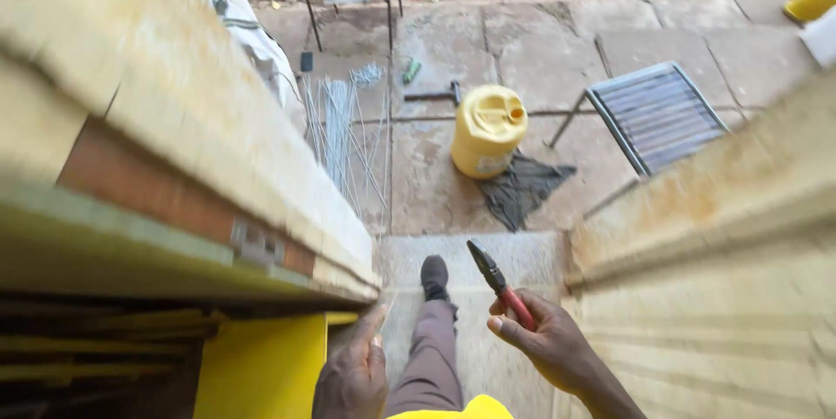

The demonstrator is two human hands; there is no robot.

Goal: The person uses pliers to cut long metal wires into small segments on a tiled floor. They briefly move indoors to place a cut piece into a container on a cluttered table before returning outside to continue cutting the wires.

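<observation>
Two hands sit low, close to the camera. Right hand has its grip pressed around the red handles of the pliers; their dark tip points up and left, away from the body. Left hand pinches a thin wire, just left of the pliers. Farther off on the stone floor stands a yellow jug with a pale label, beside a wire bundle.

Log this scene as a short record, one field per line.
Right hand: shut on red-handled pliers
Left hand: pinching a thin wire, hard to make out
Ground ahead: yellow plastic jerrycan on a dark cloth
Left of it: bundle of thin metal rods
Right of it: slatted metal chair
Foot: dark shoe on concrete step
</observation>
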